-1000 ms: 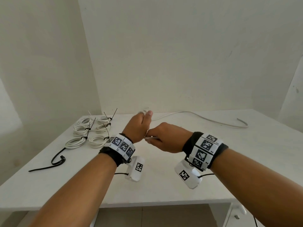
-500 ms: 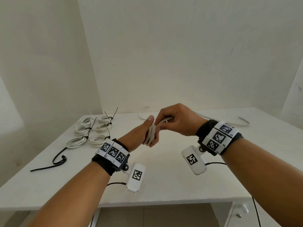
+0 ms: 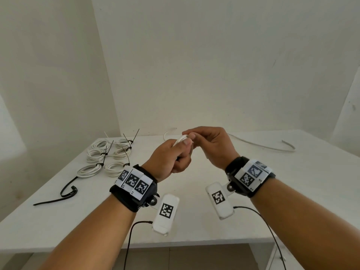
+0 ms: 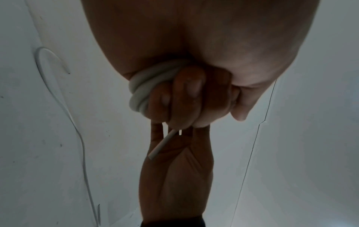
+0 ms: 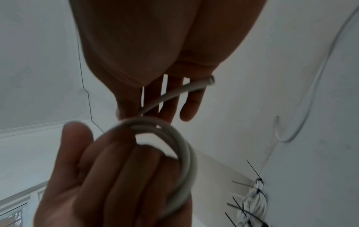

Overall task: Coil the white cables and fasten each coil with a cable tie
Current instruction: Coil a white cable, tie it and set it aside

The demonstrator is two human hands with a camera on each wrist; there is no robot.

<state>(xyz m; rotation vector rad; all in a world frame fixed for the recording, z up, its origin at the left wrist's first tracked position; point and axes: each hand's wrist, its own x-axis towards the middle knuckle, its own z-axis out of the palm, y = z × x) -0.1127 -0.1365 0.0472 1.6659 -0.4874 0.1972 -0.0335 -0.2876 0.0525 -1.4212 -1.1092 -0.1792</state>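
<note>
Frame centre: your left hand (image 3: 171, 156) grips the coil (image 5: 167, 147); right hand (image 3: 212, 145) pinches its tail. Keep loops stacked, tension even.

the right hand (image 3: 212, 147) has risen from beside the left hand (image 3: 171, 158) to above its thumb, laying another turn on the white cable coil (image 5: 174, 153).

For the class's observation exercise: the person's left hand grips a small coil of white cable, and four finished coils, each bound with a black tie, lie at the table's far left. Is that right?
Not quite: the head view shows six finished coils, not four, at the far left of the table, each bound with a black tie. The rest stands: the left hand grips the small coil of white cable.
</note>
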